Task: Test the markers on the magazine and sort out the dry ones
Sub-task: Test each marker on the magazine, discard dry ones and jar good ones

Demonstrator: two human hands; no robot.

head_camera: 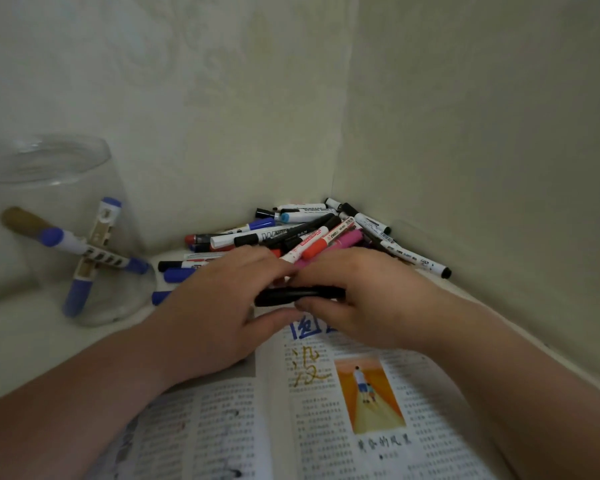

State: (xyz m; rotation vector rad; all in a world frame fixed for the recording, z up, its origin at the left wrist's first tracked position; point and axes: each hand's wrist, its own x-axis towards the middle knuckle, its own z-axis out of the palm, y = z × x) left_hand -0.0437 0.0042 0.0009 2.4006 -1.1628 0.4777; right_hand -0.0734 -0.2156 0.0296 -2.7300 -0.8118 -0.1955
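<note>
Both hands hold one black marker, level over the top edge of the open magazine.

The left hand curls its fingers over the marker's left end, thumb beneath; the right hand grips the right end likewise, and the two hands nearly touch. The pile of markers lies just behind, in the wall corner. Blue and gold handwritten strokes show on the right page. The glass jar, at left, holds blue-capped markers.

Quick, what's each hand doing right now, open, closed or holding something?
Left hand: pinches the left end of the black marker.
Right hand: grips the same marker's right end.
</note>
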